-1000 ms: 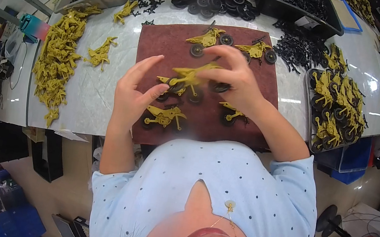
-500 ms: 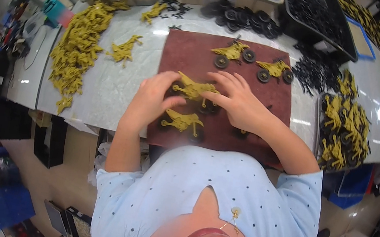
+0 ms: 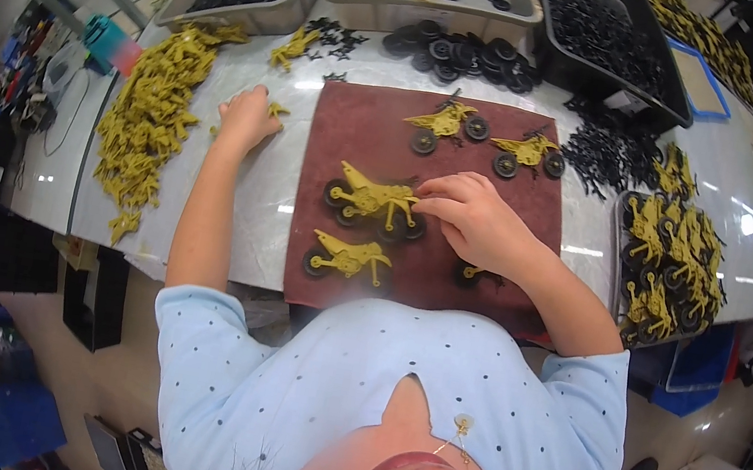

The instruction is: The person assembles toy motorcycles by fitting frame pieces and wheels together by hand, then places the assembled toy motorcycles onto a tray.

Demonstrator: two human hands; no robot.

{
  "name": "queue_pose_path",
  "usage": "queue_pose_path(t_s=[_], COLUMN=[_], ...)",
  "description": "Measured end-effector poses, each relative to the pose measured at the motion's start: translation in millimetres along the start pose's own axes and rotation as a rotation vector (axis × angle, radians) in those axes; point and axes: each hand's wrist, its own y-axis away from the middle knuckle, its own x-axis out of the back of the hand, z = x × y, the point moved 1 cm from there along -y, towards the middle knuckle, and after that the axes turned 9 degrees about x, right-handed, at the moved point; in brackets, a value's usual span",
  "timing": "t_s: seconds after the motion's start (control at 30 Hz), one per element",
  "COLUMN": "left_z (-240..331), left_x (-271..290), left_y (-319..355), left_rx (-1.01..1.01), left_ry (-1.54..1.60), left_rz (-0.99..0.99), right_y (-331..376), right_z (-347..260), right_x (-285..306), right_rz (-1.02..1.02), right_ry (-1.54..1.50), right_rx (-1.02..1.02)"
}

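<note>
My left hand (image 3: 247, 122) is over the bare tabletop, its fingers curled round a yellow plastic toy motorcycle body (image 3: 279, 109) that is mostly hidden under them. On the dark red mat (image 3: 427, 289), my right hand (image 3: 480, 218) pinches the front end of a yellow toy motorcycle (image 3: 371, 196) with black wheels. What exactly lies between those fingertips is partly hidden. Just nearer to me lies a second yellow motorcycle (image 3: 347, 257) with a black wheel. Two more toy motorcycles, one on the left (image 3: 443, 124) and one on the right (image 3: 527, 151), stand at the mat's far side.
A long heap of yellow bodies (image 3: 148, 129) lies at the left. Black wheels (image 3: 459, 55) are piled beyond the mat, before a grey bin (image 3: 431, 11). Small black parts (image 3: 608, 150) lie beside a black bin (image 3: 613, 91). A tray at right holds several yellow motorcycles (image 3: 675, 257).
My left hand has left the motorcycle on the mat and moved left and away from me to a loose yellow body. My right hand stays by the same motorcycle, its fingers drawn closer together.
</note>
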Motion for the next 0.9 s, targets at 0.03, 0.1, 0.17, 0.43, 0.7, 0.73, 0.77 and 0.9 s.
queue_pose_path(t_s=[0.03, 0.1, 0.17, 0.43, 0.7, 0.73, 0.77, 0.9], left_z=[3.4, 5.2, 11.3, 154.5, 173.0, 175.2, 177.0, 186.6], left_x=[0.2, -7.9, -12.6, 38.4, 7.9, 1.7, -5.5, -27.1], left_y=[6.4, 11.3, 14.1, 74.9, 62.4, 62.0, 61.8, 58.5], left_rx=[-0.027, -0.099, -0.165, -0.588, -0.749, -0.718, -0.686, -0.633], left_ry=[-0.005, 0.089, 0.184, 0.720, 0.711, 0.639, 0.568, 0.508], left_rz=[0.016, 0.090, 0.160, 0.278, 0.131, 0.119, 0.105, 0.197], right_y=[-0.6, -2.4, -2.4, -51.6, -38.2, -40.2, -41.5, -53.1], right_z=[2.3, 6.8, 21.8, 59.8, 134.0, 136.0, 139.3, 141.0], right_x=[2.3, 8.1, 8.2, 30.7, 28.3, 26.6, 21.8, 18.1], right_rz=[0.007, 0.063, 0.162, 0.438, 0.409, 0.353, 0.296, 0.242], right_ry=[0.008, -0.094, -0.149, -0.575, -0.666, -0.596, -0.527, -0.164], right_rx=[-0.014, -0.063, -0.119, -0.494, -0.789, -0.768, -0.746, -0.698])
